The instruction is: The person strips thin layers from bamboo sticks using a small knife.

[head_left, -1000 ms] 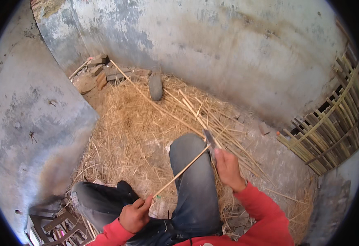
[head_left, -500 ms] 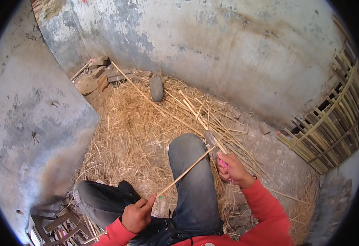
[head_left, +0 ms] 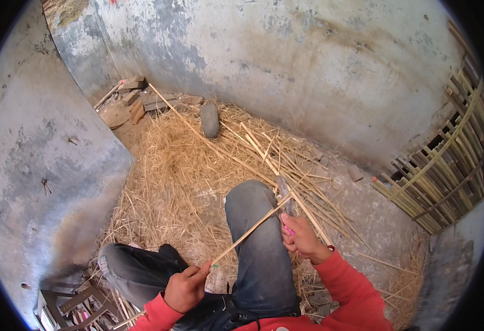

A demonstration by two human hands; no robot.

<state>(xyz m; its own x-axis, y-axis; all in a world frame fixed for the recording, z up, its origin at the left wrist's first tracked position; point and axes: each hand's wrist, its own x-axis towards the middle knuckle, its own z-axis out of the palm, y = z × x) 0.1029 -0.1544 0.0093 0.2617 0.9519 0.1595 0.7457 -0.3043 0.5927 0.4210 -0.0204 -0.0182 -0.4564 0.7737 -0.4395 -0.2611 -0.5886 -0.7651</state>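
Observation:
My left hand (head_left: 186, 288) is closed around a thin bamboo strip (head_left: 242, 238), which slants up and right across my raised knee. The strip's lower end passes back under my left forearm. In my right hand (head_left: 303, 237) is a knife (head_left: 284, 194) with a pink handle, mostly covered by my fingers. Its grey blade points away from me and crosses the strip just beyond the knee, seemingly against it. A small green mark shows on the strip beside my left fingertips.
Pale shavings (head_left: 170, 160) cover the floor. Several bamboo strips (head_left: 313, 198) lie heaped beyond my right hand. An oblong grey stone (head_left: 210, 120) rests near the wall, with bricks (head_left: 133, 84) in the corner. A slatted bamboo panel (head_left: 440, 165) leans at right; a wooden frame (head_left: 82, 304) stands lower left.
My right hand has moved a little left and toward me with the knife, along the strip. My left hand and the strip have barely moved.

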